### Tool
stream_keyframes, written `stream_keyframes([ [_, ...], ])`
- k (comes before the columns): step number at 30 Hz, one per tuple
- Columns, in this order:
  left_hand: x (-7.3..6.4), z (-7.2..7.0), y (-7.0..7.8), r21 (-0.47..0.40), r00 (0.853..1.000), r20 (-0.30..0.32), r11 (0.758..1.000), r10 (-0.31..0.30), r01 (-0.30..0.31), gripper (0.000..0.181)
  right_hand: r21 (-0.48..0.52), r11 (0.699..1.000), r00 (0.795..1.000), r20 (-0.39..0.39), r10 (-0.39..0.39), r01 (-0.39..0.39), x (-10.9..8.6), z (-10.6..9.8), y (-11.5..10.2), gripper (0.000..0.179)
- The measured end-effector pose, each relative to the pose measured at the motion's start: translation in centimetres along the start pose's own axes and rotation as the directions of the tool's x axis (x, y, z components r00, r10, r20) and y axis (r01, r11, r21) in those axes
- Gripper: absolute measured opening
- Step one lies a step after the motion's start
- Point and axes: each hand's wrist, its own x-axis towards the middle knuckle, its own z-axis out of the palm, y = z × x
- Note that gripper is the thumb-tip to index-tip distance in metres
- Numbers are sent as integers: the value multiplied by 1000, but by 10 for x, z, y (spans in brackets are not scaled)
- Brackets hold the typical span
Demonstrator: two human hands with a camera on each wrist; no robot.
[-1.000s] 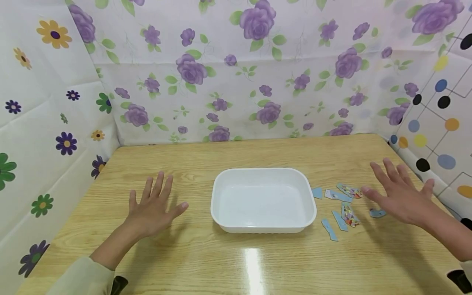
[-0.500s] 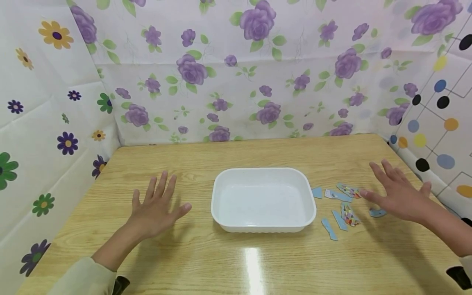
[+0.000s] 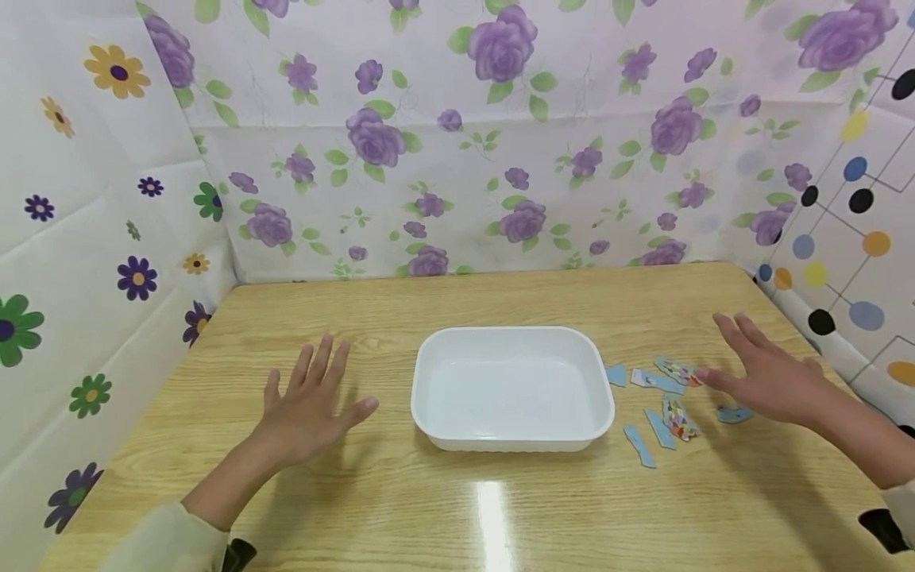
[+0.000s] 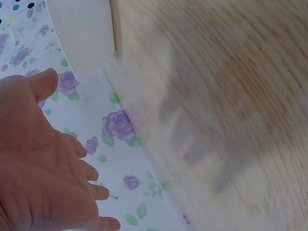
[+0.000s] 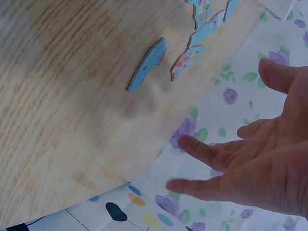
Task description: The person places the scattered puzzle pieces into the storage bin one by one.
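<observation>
Light-blue and multicoloured flat pieces (image 3: 660, 429) lie scattered right of centre in the head view, just beside a white tray (image 3: 512, 397) at the middle. Near them, at the frame's right, the right hand (image 3: 775, 381) hangs with fingers extended and apart, gripping nothing. At left, the left hand (image 3: 303, 413) is likewise spread and holds nothing. Beneath is a wood-grain table (image 3: 400, 508); purple-flowered cloth (image 3: 515, 119) fills the upper frame.

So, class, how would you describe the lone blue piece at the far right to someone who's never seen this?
On the wooden table, find the white tray, then the scattered pieces to its right. The blue piece lies near the right hand. Unlike its neighbours, it sits apart, farthest from the tray.
</observation>
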Motion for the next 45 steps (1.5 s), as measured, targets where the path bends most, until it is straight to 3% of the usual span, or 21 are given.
stream_keyframes([
  [8,0,1,6,-49,1000,-4,999,16,-16,93,130,987,996,-6,-94,94,5,3,10,92],
  [18,4,6,13,-108,998,-34,993,45,-48,92,173,963,979,-51,-199,205,17,3,20,86],
  [28,5,7,25,-148,990,-90,982,104,-117,96,213,944,968,-62,-243,250,22,6,32,83],
  [36,5,12,34,-294,989,-100,947,104,-130,95,242,928,959,-48,-279,282,25,13,40,82],
  [41,5,15,38,-386,996,-45,918,78,-89,95,265,915,952,-42,-304,304,29,18,42,82],
  [45,5,17,39,-475,997,2,877,82,-71,95,275,916,955,-32,-296,293,33,23,43,78],
])
